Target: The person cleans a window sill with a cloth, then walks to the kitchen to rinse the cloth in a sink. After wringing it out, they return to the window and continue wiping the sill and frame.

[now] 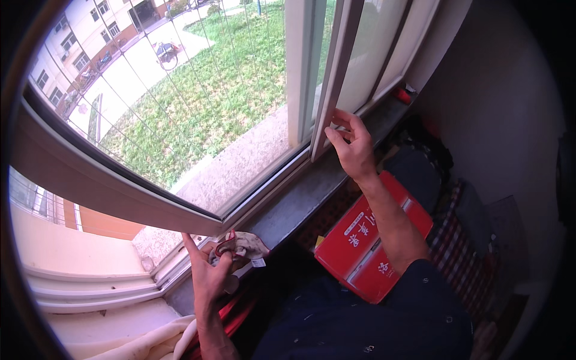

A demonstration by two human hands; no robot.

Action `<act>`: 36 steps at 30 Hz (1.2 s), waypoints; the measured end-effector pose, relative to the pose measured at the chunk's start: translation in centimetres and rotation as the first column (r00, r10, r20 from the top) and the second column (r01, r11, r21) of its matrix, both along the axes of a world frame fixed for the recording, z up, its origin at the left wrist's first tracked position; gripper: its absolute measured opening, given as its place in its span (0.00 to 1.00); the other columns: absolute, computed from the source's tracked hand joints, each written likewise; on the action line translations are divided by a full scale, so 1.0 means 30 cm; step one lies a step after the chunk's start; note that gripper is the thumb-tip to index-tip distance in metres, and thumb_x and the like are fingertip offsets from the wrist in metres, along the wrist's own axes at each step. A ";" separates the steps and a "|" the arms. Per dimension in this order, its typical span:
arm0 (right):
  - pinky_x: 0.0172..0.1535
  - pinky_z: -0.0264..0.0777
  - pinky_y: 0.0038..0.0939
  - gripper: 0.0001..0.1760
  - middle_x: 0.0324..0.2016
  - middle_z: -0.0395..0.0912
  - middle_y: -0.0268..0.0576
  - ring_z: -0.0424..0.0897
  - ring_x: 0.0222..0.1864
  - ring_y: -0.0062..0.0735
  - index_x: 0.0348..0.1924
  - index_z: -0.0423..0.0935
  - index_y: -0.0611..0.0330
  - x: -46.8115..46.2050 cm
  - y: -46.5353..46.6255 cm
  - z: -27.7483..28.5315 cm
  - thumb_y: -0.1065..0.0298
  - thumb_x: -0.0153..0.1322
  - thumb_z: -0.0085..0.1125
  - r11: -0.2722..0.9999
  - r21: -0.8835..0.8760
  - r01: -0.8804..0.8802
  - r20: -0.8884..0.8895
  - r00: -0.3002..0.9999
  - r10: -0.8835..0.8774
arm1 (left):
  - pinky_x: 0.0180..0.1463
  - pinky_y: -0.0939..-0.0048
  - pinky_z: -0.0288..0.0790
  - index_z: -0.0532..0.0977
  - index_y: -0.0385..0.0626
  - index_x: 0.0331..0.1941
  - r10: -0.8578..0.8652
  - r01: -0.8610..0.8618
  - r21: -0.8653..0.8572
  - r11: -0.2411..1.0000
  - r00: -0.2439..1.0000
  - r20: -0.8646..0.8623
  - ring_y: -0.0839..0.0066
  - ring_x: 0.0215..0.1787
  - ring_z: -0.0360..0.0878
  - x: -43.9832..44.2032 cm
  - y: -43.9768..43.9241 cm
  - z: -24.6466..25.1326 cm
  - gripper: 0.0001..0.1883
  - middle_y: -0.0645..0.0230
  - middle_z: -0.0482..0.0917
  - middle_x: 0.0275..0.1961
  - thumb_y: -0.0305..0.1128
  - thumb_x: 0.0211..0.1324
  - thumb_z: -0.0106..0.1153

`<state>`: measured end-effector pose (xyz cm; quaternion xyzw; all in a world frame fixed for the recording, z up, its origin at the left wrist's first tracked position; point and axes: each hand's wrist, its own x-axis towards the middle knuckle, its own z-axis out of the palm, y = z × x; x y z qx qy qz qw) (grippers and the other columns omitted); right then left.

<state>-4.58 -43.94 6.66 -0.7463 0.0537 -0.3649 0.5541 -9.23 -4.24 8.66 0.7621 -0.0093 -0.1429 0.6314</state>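
My left hand (204, 274) holds a crumpled, stained cloth (247, 245) with a red edge and a white tag. Its index finger points up against the lower rail of a pale window sash (148, 208), which stands swung out of the window frame at an angle. To the right, my right hand (355, 150) has its thumb and fingers at the upright edge of a second pale-framed panel (335, 76). The fingertips are partly hidden by that edge. Below both hands runs a dark windowsill (288, 216).
Under my right forearm lies a red printed carton (360, 243). A checked cloth (459, 238) and dark fabric sit beyond it. Cream curtain fabric (148, 339) hangs at lower left. A small red object (402, 95) rests at the sill's far end. Wire mesh (166, 81) shows outside.
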 end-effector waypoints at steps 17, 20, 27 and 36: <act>0.53 0.85 0.31 0.29 0.62 0.79 0.43 0.82 0.62 0.33 0.69 0.77 0.61 -0.018 -0.023 0.049 0.73 0.74 0.69 0.998 -0.054 -0.033 -0.113 0.993 0.027 | 0.55 0.65 0.80 0.24 0.49 0.86 -0.508 0.507 -0.080 0.858 0.862 0.011 0.68 0.47 0.88 0.262 -0.481 0.035 0.63 0.52 0.88 0.51 0.23 0.59 0.61; 0.50 0.86 0.29 0.30 0.61 0.79 0.42 0.82 0.61 0.33 0.70 0.77 0.60 -0.024 -0.033 0.034 0.73 0.74 0.70 0.999 -0.044 -0.029 -0.081 0.996 0.025 | 0.56 0.64 0.80 0.23 0.48 0.85 -0.584 0.578 -0.123 0.807 0.811 -0.021 0.68 0.48 0.88 0.298 -0.562 0.042 0.63 0.51 0.88 0.52 0.23 0.59 0.61; 0.51 0.84 0.31 0.30 0.61 0.80 0.42 0.82 0.62 0.34 0.70 0.77 0.59 -0.002 -0.053 0.017 0.74 0.75 0.70 0.995 -0.041 -0.090 -0.093 0.992 0.086 | 0.55 0.65 0.80 0.21 0.45 0.84 -0.623 0.622 -0.018 0.782 0.783 -0.004 0.69 0.47 0.87 0.369 -0.659 0.027 0.63 0.50 0.88 0.52 0.22 0.59 0.60; 0.62 0.77 0.33 0.22 0.56 0.86 0.46 0.84 0.58 0.31 0.65 0.78 0.68 0.024 -0.038 0.035 0.72 0.80 0.65 0.955 0.204 -0.216 -0.065 0.970 0.234 | 0.61 0.68 0.74 0.31 0.48 0.87 -0.663 0.663 -0.050 0.747 0.748 0.030 0.74 0.50 0.82 0.357 -0.519 -0.063 0.59 0.60 0.85 0.47 0.27 0.62 0.62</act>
